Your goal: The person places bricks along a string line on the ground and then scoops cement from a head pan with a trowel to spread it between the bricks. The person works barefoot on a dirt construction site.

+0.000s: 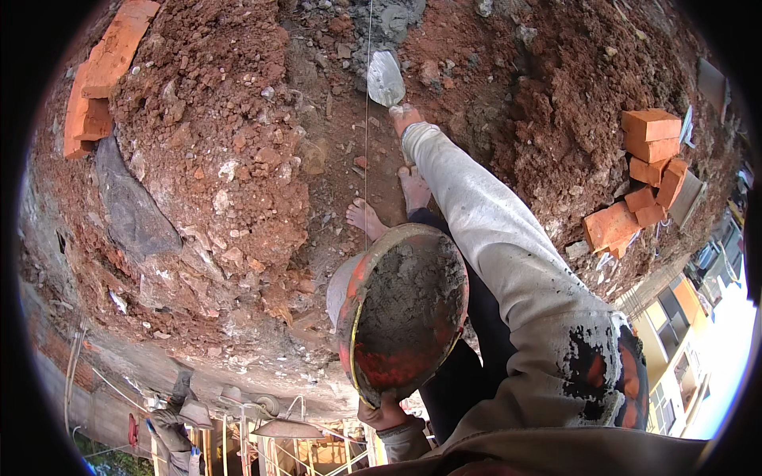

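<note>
My right hand is closed round the handle of a trowel, stretched out ahead of me. The trowel's pale, rounded blade points away, close beside a taut string; wet grey mortar lies on the ground beyond it. Near my body, my left hand grips the lower rim of an orange bucket. The bucket is tilted so that its mouth faces me, and grey mortar coats and partly fills it. Most of the trowel's handle is hidden in my fist.
My bare feet stand in a narrow trench between banks of loose red soil. Orange bricks lie at the far left, and several more bricks are piled at right. Dark cloth lies on the left bank. Another person is at lower left.
</note>
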{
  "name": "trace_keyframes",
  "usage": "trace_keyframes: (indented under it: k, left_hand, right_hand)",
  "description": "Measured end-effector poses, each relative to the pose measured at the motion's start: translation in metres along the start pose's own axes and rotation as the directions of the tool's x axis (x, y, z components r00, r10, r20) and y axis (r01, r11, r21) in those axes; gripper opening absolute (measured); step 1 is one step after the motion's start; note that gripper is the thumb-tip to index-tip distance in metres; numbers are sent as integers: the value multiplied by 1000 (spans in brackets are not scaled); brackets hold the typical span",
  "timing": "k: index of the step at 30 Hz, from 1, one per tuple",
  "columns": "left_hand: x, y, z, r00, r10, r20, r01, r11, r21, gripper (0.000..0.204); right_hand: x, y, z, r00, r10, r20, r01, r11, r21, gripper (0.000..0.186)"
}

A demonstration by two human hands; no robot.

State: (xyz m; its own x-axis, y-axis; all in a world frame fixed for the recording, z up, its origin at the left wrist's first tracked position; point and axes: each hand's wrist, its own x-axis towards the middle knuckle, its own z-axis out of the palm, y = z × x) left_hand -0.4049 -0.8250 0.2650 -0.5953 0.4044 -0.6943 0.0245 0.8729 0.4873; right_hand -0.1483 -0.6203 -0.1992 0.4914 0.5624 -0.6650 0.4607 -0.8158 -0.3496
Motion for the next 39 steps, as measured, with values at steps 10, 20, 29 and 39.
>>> trace_keyframes:
  k: [10,20,29,39]
  left_hand:
    - [-11,11,8,995,98,0,-93,948,304,17]
    - [-1,-3,17,994,84,-70,-65,968,241,20]
    - [-4,-10,20,995,47,-86,-35,990,136,20]
    - [-8,-8,19,999,39,17,-42,958,285,18]
  right_hand:
    - [-15,-9,-128,798,-202,568,594,426,-683,39]
    - [79,-61,-114,903,-141,407,399,630,-666,43]
    - [0,-37,-16,873,305,380,-487,550,679,31]
    - [17,-33,-59,966,-70,249,178,879,-442,47]
